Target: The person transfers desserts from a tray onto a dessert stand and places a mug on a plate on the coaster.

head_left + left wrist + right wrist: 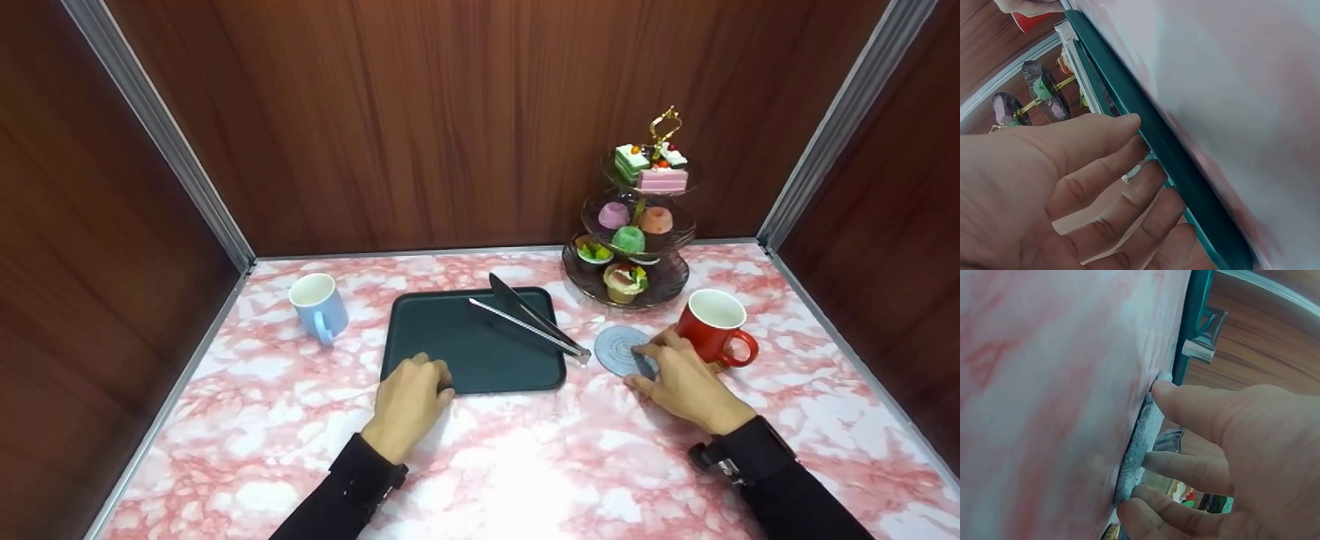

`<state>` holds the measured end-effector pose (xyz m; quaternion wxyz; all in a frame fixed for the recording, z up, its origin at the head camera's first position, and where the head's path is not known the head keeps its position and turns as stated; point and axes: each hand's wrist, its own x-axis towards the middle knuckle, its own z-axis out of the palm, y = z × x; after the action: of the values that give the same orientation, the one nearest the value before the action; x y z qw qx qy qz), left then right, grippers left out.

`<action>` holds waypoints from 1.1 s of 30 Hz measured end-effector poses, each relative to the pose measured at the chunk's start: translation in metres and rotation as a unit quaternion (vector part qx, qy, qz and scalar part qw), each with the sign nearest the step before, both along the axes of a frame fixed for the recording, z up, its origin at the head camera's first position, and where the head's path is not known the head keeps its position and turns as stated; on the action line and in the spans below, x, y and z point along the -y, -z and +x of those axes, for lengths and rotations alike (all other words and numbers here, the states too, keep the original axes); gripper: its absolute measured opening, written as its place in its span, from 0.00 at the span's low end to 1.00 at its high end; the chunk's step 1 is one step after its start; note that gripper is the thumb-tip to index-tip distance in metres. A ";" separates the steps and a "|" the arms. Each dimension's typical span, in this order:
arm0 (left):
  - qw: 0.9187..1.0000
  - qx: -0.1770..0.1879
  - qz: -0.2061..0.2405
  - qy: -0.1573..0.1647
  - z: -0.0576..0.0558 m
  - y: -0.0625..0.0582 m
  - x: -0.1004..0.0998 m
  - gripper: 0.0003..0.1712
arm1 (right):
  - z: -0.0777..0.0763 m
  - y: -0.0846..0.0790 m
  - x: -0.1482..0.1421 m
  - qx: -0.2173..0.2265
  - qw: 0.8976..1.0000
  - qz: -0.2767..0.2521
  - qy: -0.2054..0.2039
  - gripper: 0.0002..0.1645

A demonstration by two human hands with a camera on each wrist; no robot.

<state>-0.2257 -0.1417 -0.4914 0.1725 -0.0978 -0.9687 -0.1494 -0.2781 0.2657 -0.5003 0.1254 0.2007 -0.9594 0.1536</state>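
Note:
A round grey-blue coaster (616, 349) lies flat on the table, right of the tray. My right hand (686, 382) grips it by the edge, with the thumb at the near side and fingers across to the far side; the right wrist view shows the ridged coaster (1135, 453) between them. Close beside those fingers stands a red mug (701, 337), handle to the right. Over the front left edge of the dark green tray (457, 352) is my left hand (412, 401), loosely bent, its fingertips at the tray's rim (1157, 152) in the left wrist view.
Metal tongs (525, 322) lie across the tray's right side, their joined end past its edge. A light-blue mug (322, 307) stands at left. Behind the coaster rises a three-tier stand (667, 289) with small cakes. Wood panels (450, 127) enclose the marbled table.

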 end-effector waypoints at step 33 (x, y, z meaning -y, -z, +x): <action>0.995 -0.054 0.065 -0.056 -0.016 -0.011 0.033 0.13 | 0.008 -0.016 0.020 -0.067 0.995 -0.063 -0.024 0.27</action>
<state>-0.2414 -0.1744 -0.4807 0.2388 -0.0398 -0.9501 -0.1965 -0.2700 0.2460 -0.4845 0.1982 0.2252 -0.9320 0.2034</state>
